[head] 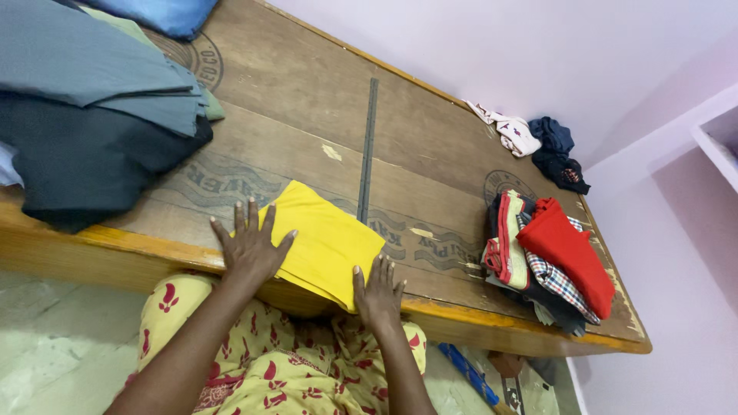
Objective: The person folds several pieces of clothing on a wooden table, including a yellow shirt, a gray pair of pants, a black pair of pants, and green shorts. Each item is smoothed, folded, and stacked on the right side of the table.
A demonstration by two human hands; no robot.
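A folded yellow cloth (327,238) lies at the near edge of a wooden bed board (307,100). My left hand (250,244) rests flat on the cloth's left corner with fingers spread. My right hand (377,290) presses its near right corner, fingers apart. Neither hand grips anything. My lap in yellow fabric with red print (261,369) shows below the board's edge.
A stack of folded clothes topped by a red piece (565,253) sits at the right end. Grey and dark folded cloths (84,100) pile at the left. A white garment (511,131) and a dark blue one (557,150) lie by the wall. A dark strip (369,146) runs along the board.
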